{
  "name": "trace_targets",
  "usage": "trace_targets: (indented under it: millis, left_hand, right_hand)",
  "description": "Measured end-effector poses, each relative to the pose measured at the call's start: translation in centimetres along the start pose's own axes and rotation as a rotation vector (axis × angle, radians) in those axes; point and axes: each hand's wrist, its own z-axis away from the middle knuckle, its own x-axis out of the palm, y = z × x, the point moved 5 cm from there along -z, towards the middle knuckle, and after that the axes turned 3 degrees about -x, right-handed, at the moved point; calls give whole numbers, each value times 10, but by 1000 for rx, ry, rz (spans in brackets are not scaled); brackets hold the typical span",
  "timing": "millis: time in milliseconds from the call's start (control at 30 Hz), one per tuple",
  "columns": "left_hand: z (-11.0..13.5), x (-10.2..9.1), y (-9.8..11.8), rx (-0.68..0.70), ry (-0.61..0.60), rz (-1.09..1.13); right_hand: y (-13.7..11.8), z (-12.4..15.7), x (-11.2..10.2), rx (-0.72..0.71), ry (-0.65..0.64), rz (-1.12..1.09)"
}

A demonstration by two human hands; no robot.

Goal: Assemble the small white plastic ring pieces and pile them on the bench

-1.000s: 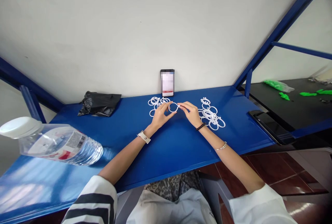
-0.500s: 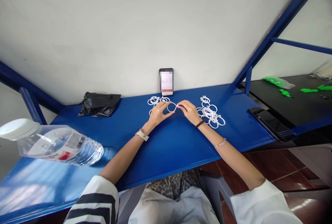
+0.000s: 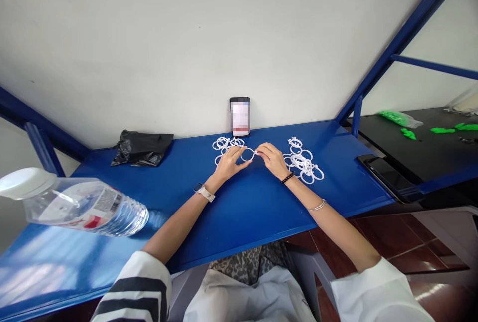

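Both my hands meet over the middle of the blue table (image 3: 254, 207). My left hand (image 3: 228, 162) and my right hand (image 3: 272, 158) each pinch a side of one white plastic ring (image 3: 247, 154), held just above the tabletop. A small heap of white rings (image 3: 224, 144) lies behind my left hand. A larger heap of white rings (image 3: 304, 162) lies just right of my right hand. My left wrist carries a watch, my right wrist a dark bead bracelet.
A phone (image 3: 239, 116) leans upright against the wall behind the rings. A crumpled black bag (image 3: 141, 148) lies at the back left. A clear water bottle (image 3: 80, 206) stands near left. A dark tablet (image 3: 386, 176) sits at the right edge; green parts (image 3: 409, 133) lie on the neighbouring black table.
Both hands stay on the same ring with only slight finger shifts; the view has drifted a little.
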Motion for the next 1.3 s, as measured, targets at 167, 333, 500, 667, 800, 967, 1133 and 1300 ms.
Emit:
trace_targets:
  millis: [167, 333, 500, 667, 800, 967, 1133, 1300]
  left_hand:
    - [1, -2, 4, 62, 43, 14]
    - [2, -2, 5, 61, 64, 31]
    - [1, 0, 1, 16, 40, 20]
    - [1, 0, 1, 8, 33, 10]
    - [0, -1, 1, -30, 27, 21]
    - [0, -2, 0, -44, 48, 44]
    - [1, 3, -1, -70, -1, 88]
    - [2, 5, -2, -116, 4, 131]
  right_hand:
    - [-3, 0, 0, -31, -15, 30]
    - [-5, 0, 0, -58, -21, 47]
    - [-4, -1, -1, -38, -21, 39]
    - [-5, -1, -3, -27, -7, 25]
    - [-5, -1, -4, 6, 8, -8]
    - [-2, 0, -3, 58, 5, -78]
    - [-1, 0, -3, 102, 6, -146]
    - [0, 0, -2, 174, 36, -234]
